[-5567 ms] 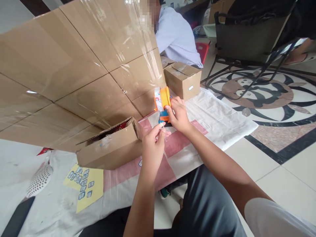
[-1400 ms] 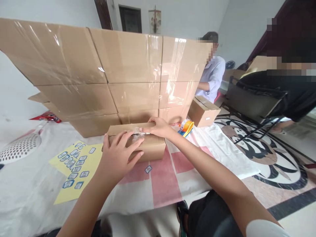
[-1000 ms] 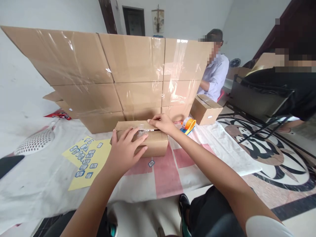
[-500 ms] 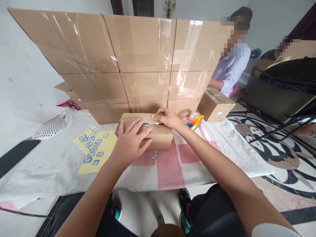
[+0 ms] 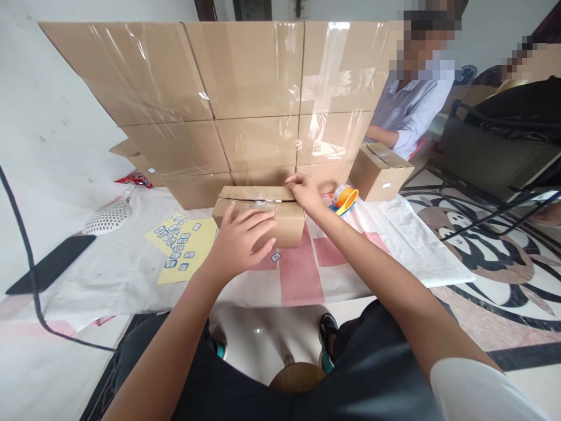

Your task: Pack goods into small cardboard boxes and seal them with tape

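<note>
The right hand (image 5: 305,193) has slid to the box's (image 5: 258,215) right end, pressing tape flat; the left hand (image 5: 240,242) stays spread open on its front.

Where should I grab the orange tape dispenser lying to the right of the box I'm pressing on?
Probably by the blue handle end of the orange tape dispenser, coming from the right side. It lies tipped over on the cloth, the roll angled up, just beyond the right hand on the small box. That side looks open; the stacked cartons close off the back.
</note>
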`<state>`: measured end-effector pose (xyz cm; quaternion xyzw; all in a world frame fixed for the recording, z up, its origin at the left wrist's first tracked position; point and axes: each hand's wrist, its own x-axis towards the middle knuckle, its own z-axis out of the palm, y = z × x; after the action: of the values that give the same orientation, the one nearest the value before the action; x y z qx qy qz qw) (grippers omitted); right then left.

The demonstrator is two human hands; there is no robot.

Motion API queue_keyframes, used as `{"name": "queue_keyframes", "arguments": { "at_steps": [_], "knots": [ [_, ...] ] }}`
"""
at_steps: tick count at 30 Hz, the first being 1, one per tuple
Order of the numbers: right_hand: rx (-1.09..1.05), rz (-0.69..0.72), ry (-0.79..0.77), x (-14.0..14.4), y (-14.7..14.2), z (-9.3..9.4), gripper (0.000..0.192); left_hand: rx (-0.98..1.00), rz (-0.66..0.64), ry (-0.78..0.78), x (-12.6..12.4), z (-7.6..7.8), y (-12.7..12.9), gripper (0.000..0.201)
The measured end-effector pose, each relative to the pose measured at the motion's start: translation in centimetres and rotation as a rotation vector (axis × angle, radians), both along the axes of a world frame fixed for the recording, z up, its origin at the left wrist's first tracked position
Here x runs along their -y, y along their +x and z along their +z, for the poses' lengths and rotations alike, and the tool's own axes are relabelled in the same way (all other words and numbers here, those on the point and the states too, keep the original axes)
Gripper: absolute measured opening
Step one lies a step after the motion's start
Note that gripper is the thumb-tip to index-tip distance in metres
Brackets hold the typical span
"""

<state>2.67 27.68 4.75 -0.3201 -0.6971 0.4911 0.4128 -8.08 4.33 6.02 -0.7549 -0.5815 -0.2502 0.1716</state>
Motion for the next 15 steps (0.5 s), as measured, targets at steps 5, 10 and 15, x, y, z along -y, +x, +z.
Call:
{"name": "queue_keyframes", "arguments": {
  "at_steps": [5,10,15],
  "knots": [
    [-0.086,-0.031,-0.066,0.5,2.6,-1.7,0.035,-0.060,-0.145,0.020,1.4,-0.6,1.1,0.014],
    [0.020,0.417,0.216,3.2,8.1,-3.9,0.090,-0.003,0.075,0.213,2.3,-2.5,-1.2,0.030],
    [0.212,0.514,0.510,3.8,9.4,-5.1,0.137,0.246,0.342,0.428,3.0,-3.9,-5.0,0.014]
  ]
}}
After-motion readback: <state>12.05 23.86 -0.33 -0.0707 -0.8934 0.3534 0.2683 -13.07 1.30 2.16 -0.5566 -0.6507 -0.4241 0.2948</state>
